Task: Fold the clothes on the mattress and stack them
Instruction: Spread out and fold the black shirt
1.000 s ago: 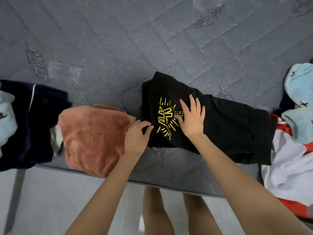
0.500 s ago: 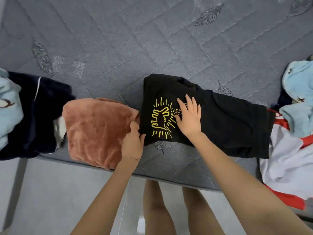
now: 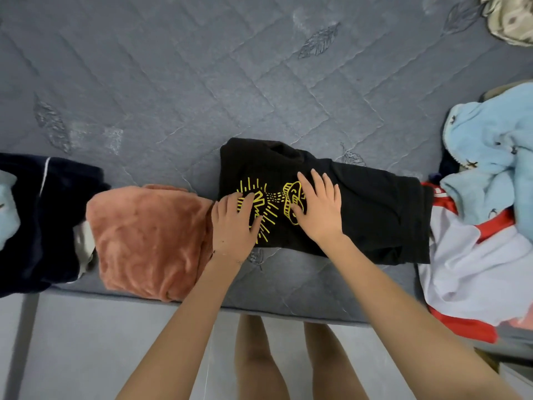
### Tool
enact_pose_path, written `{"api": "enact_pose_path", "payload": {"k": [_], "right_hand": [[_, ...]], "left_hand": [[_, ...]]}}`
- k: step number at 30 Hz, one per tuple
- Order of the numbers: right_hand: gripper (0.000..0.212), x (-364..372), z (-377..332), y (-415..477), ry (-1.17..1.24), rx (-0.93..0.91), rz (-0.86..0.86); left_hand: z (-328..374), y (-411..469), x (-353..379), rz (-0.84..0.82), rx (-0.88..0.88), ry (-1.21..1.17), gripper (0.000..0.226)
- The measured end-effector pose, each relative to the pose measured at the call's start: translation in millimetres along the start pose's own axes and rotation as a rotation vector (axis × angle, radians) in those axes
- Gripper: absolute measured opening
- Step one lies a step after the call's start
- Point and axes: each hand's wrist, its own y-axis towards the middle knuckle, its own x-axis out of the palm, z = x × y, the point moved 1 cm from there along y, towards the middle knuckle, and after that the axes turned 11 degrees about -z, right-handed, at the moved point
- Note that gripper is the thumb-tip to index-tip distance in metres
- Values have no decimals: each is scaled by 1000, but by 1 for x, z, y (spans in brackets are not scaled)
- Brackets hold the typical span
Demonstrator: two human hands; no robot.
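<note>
The black cotton garment with a yellow line print (image 3: 375, 209) lies folded into a long flat band near the front edge of the grey quilted mattress (image 3: 202, 82). The mattress, stitched in diamonds with embroidered leaf motifs, fills most of the view.

On the right a crumpled white-and-red smooth garment (image 3: 476, 269) meets the black band's end. A heaped light blue fluffy fleece piece (image 3: 490, 157) sits behind it. At the far left a dark navy velvety garment with thin white piping (image 3: 43, 220) hangs over the mattress edge. Between it and the black garment lies a rust-orange plush folded piece (image 3: 144, 241), thick and rounded, its right side up against the black garment's left end. A beige patterned cloth (image 3: 513, 18) shows in the far right corner.

Both hands lie palm down on the print, gripping nothing. The left hand (image 3: 235, 226) is flat with straight fingers over the print's left part, its heel at the garment's left edge. The right hand (image 3: 317, 209) sits just beside it, with fingers straight and slightly spread and the thumb across the print's right part.
</note>
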Motion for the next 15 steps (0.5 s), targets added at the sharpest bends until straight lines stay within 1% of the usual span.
{"api": "enact_pose_path", "payload": {"k": [5,10,15], "right_hand": [[71,-13,49,-21,-15,69,36],[72,-22,105,-41,0,175,29],[73,-25,151,-56,43,255,26]], "left_hand": [[37,24,4,-22,61,170,53],[77,44,16,-59,116,339,60],[119,55,41,-112,175,401,65]]}}
